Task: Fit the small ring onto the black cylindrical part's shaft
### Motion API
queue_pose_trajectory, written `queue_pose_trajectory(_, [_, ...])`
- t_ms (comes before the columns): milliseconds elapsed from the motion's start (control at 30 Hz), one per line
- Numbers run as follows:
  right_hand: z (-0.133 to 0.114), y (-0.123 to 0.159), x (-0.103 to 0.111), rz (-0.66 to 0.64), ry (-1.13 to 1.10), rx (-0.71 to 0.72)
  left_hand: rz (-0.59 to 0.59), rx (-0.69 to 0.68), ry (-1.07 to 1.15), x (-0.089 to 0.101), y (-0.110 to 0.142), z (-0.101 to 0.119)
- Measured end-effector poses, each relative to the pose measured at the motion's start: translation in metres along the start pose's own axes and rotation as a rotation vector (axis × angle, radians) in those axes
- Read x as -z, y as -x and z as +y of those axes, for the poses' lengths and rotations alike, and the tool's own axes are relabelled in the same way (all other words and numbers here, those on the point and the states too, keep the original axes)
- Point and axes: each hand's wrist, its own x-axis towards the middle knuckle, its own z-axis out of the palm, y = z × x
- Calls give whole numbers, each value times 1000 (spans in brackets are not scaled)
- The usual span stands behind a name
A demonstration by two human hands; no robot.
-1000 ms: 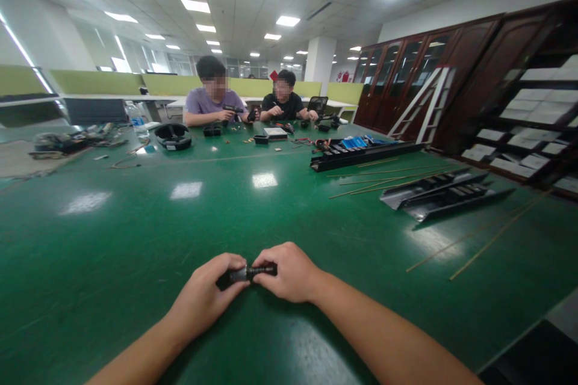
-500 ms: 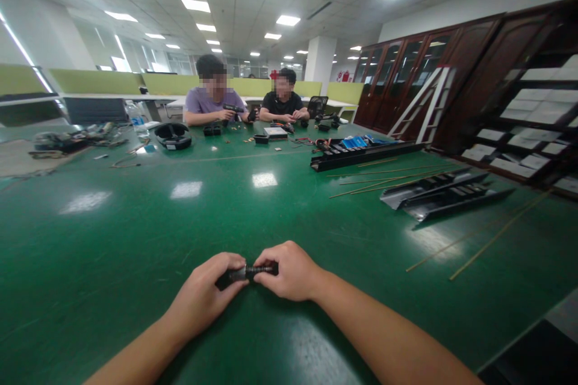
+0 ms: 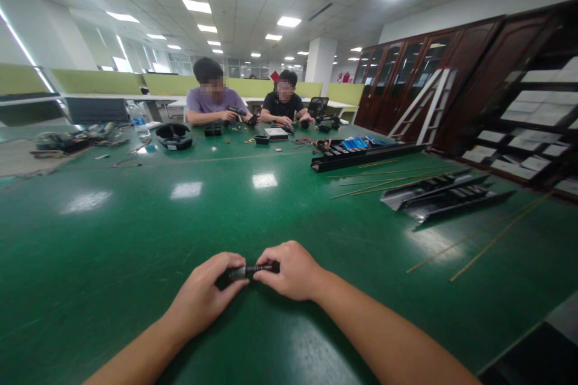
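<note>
My left hand (image 3: 201, 295) and my right hand (image 3: 291, 269) meet low in the middle of the view, resting on the green table (image 3: 135, 240). Between them they pinch a small black part (image 3: 248, 270), short and rod-like, lying sideways. The left fingers close round its thicker left end, the right fingers round its thinner right end. Most of the part is hidden under my fingers.
Long black trays (image 3: 445, 195) and thin brass-coloured rods (image 3: 478, 240) lie to the right. A black rail with blue pieces (image 3: 361, 153) sits further back. Two people (image 3: 246, 102) work at the far end amid small parts. Dark wooden cabinets (image 3: 451, 72) line the right wall.
Hardly anything differs. Both hands stay closed on the black part in the same spot; the view has shifted slightly.
</note>
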Motion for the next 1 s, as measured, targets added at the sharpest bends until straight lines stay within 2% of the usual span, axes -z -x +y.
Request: queue_pose_trajectory(1000, [4,0,6,29,-39,-43,20,89,49,4,-2,-1])
